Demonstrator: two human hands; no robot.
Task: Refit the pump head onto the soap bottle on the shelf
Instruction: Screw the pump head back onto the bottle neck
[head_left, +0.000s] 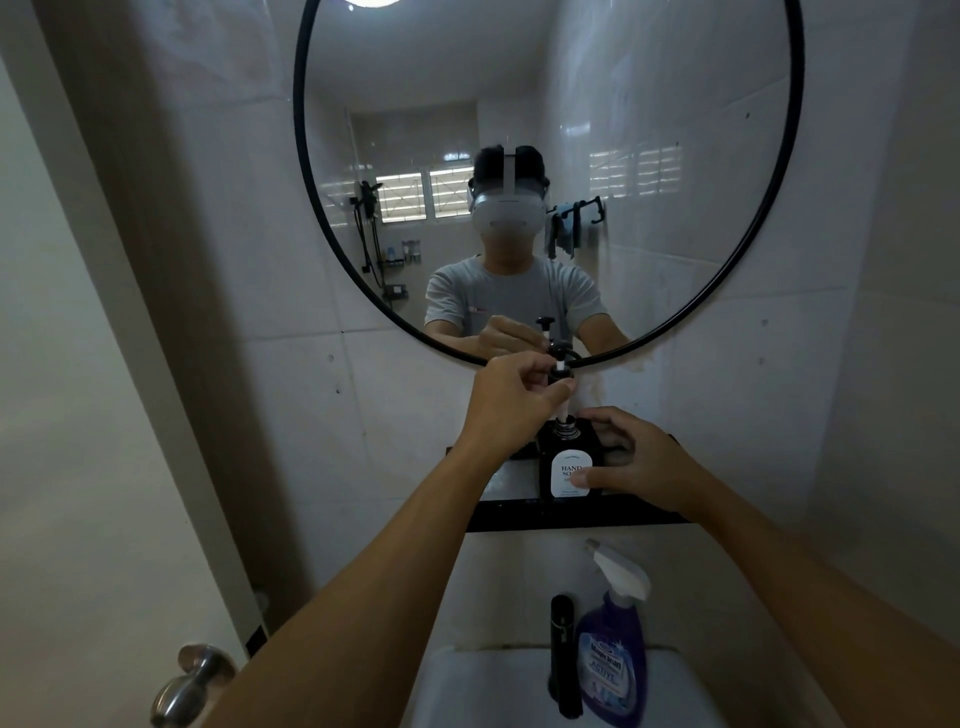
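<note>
Black plastic pump head, pinched in left hand, hung upright directly above black square soap bottle, which right hand gripped.

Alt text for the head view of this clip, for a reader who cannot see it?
The left hand holds a black pump head above the open neck of a dark square hand soap bottle, which the right hand steadies on a black wall shelf below a round black-framed mirror.

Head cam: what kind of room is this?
Most likely a home bathroom: tiled walls, round mirror over a sink with black tap, hand soap bottle on a shelf.
</note>
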